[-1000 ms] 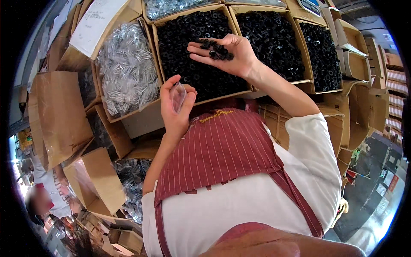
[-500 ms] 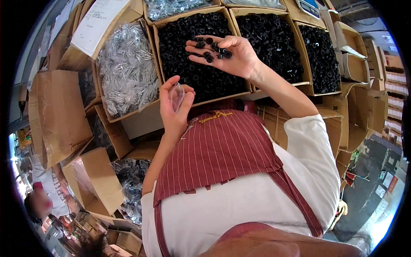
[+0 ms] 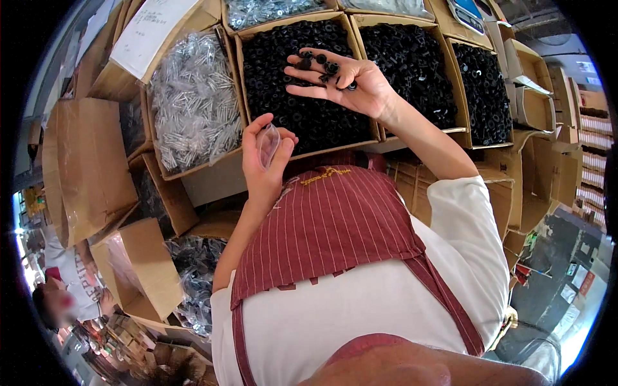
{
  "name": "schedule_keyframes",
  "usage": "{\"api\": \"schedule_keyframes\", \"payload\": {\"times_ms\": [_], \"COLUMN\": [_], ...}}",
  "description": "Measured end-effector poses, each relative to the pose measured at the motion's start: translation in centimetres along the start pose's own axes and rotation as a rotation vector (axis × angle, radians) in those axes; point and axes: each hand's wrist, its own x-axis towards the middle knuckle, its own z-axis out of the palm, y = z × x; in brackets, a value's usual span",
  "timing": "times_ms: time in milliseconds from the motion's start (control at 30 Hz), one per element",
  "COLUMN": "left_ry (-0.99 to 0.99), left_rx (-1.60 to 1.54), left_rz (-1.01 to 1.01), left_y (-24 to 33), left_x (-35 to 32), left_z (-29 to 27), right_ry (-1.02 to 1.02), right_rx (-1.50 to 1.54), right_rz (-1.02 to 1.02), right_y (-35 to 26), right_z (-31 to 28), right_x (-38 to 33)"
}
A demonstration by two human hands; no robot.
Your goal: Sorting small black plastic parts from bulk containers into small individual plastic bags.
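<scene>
My right hand lies palm up over a cardboard box filled with small black round parts. Several loose black plastic parts rest on its fingers and palm, with the thumb bent in against them. Lower and to the left, my left hand holds a small clear plastic bag between thumb and fingers. The bag's mouth gapes a little; I see nothing inside it. It stays near the box's front left corner, apart from the right hand.
Left of the black parts stands a box of bagged silvery metal pieces. Two more boxes of black parts continue to the right. A scale sits at the back right. Open cartons crowd the left, where another person is.
My right thumb has bent inward over the palm, and the black parts have shifted among the fingers. The left hand and its bag stay nearly where they were.
</scene>
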Motion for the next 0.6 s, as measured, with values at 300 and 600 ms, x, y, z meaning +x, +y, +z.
{"api": "schedule_keyframes", "payload": {"times_ms": [300,600], "left_ry": [-0.005,0.005], "left_rx": [-0.025,-0.037], "left_rz": [-0.041,-0.036], "left_y": [0.0,0.1], "left_x": [0.0,0.0], "left_z": [0.2,0.2], "right_ry": [0.117,0.212], "right_rx": [-0.077,-0.459], "right_rz": [0.029,0.117], "right_y": [-0.2,-1.4], "right_z": [0.5,0.0], "right_x": [0.1,-0.1]}}
